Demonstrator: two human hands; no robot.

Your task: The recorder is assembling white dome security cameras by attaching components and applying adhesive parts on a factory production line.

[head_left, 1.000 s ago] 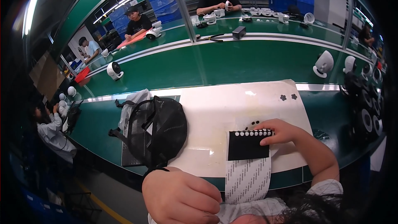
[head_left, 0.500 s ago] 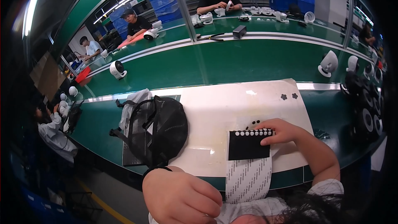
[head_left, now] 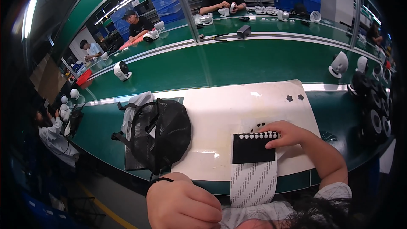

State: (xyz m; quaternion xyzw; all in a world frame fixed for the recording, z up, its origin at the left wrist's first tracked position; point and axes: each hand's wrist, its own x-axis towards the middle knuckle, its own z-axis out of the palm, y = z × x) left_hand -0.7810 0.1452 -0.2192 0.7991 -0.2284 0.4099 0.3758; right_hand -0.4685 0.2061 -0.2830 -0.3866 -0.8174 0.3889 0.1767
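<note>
My right hand (head_left: 288, 134) grips the right edge of a black strip of round sticky pads (head_left: 253, 149), thumb in front and fingers behind. A row of white circles runs along the strip's folded top edge. Below it hangs its white printed backing paper (head_left: 253, 183), reaching down toward my body. My left hand (head_left: 184, 205), with a black band at the wrist, is held low and near me, left of the paper. Its fingers are curled closed; whatever they may hold is hidden. A few small black dots (head_left: 257, 127) lie just beyond the strip.
A cream mat (head_left: 212, 118) covers the bench, with two black flower-shaped pieces (head_left: 289, 98) at its far right. A black mesh bag (head_left: 171, 131) lies on the left. White cameras (head_left: 122, 71) stand on the green belt (head_left: 254, 61). Black round parts (head_left: 373, 106) are piled right. Co-workers sit beyond.
My left hand has shifted slightly down and toward me, its fingers still curled. The cameras on the belt have moved a little to the right. My right hand and the strip have barely moved.
</note>
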